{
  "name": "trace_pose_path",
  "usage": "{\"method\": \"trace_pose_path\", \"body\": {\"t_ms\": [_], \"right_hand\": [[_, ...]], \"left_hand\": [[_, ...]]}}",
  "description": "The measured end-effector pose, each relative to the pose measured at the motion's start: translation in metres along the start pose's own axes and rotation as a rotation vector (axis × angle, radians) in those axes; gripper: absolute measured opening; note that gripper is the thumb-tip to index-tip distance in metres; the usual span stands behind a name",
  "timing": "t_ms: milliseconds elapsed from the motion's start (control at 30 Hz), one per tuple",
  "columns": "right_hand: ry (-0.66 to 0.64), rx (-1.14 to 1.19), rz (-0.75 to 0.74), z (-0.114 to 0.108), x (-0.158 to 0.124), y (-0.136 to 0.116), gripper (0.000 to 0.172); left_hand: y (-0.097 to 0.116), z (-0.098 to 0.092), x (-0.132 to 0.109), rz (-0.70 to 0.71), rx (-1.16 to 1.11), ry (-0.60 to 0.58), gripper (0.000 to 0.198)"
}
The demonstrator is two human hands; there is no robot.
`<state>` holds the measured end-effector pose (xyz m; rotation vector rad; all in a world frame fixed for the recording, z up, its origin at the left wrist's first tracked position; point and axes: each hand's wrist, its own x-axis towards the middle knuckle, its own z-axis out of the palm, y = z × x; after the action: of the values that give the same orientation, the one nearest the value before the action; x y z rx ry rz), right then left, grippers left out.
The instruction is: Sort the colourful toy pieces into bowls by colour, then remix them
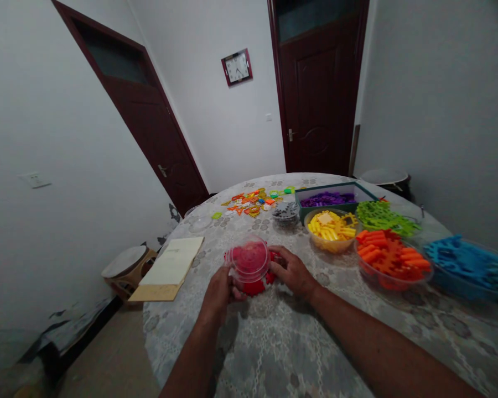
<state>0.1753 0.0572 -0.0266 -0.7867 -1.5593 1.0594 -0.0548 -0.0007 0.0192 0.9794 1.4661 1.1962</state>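
Note:
A clear round plastic container (249, 258) is between my two hands, near the middle of the table. Red pieces (254, 287) show through it and around its lower edge. My left hand (222, 290) is closed on the container's left side, its fingers partly behind and below it. On the right side, my right hand (289, 271) has its thumb and fingers closed round the container's edge, close to the red pieces. Whether the clear part is a lid or a bowl, I cannot tell.
Bowls of yellow (332, 229), orange (392, 257), green (385, 218) and blue pieces (468, 265) line the right. Behind them stands a box (340, 209) of purple pieces. A grey bowl (285, 213), scattered pieces (253, 203) and an open notebook (172, 262) lie farther left.

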Motion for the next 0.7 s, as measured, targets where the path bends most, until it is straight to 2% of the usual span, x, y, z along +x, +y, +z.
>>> {"method": "trace_pose_path", "body": {"t_ms": [200,400,467,567,700], "right_hand": [[0.012,-0.077,-0.075,0.001,0.0,-0.003,0.041],[0.026,-0.451,-0.229,0.001,0.001,-0.006,0.031],[-0.054,-0.513,-0.258,0.0,0.0,-0.008,0.025],[-0.226,-0.618,-0.311,0.012,-0.009,-0.014,0.015],[-0.489,-0.737,-0.403,0.052,-0.03,-0.025,0.012]], "left_hand": [[0.023,0.004,-0.018,0.168,-0.025,-0.115,0.051],[0.041,0.009,-0.024,0.314,-0.174,-0.066,0.039],[0.047,0.011,-0.027,0.382,-0.101,-0.03,0.039],[0.06,0.02,-0.037,0.525,0.153,-0.033,0.038],[0.079,0.048,-0.052,0.775,0.504,-0.187,0.027]]}}
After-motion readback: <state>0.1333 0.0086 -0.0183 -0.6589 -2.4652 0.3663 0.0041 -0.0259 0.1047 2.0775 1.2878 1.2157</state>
